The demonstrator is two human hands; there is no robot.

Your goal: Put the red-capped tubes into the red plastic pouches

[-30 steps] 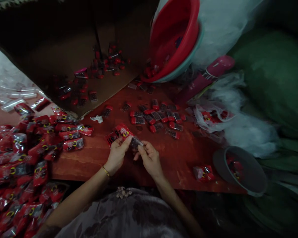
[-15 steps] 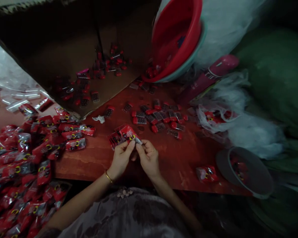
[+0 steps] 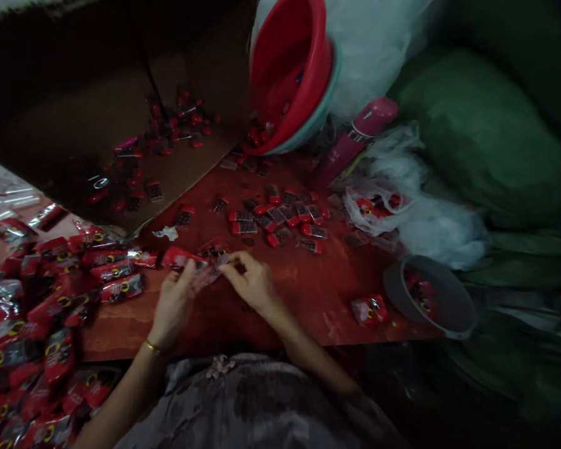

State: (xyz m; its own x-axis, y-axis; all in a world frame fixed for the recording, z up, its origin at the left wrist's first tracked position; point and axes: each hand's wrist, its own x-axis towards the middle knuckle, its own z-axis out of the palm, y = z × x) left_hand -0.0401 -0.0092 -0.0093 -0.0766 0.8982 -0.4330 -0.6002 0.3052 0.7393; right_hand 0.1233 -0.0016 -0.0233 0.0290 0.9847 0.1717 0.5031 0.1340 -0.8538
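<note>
Red packet [image 3: 176, 256]: held above the near edge of the table, left of the middle of the view, its printed surface smeared by motion blur.
Left hand [image 3: 172, 305]: grasps the packet, thumb pressed on top; a gold bracelet [image 3: 153, 348] circles the wrist.
Right hand [image 3: 251, 282]: pinches clear film [image 3: 209, 273] between thumb and fingertips; the film spans the space between the hands, though blur hides whether it is joined to the packet.
Flat red-and-black pieces [image 3: 214, 247]: on the table just beyond the hands.
Red-capped containers [image 3: 277, 216]: small, see-through and dark-patterned, clustered past the right hand.
White scrap [image 3: 166, 233]: crumpled, near the box's front corner.
Packet heap [image 3: 121, 289]: glossy red wrappers piled to the left.
Cardboard box [image 3: 180, 179]: open toward the worker, with more small red items inside.
Basins: a red basin [image 3: 287, 56] nested in a teal basin [image 3: 331, 93], both tipped on their sides.
Pink bottle [image 3: 339, 153]: leaning right, beside a clear plastic bag [image 3: 378, 218] of red items.
Grey tub [image 3: 393, 287]: at the table's right end, red pieces within, a lone wrapped bundle [image 3: 370, 310] near it.
Table [image 3: 303, 315]: reddish-brown and scuffed.
</note>
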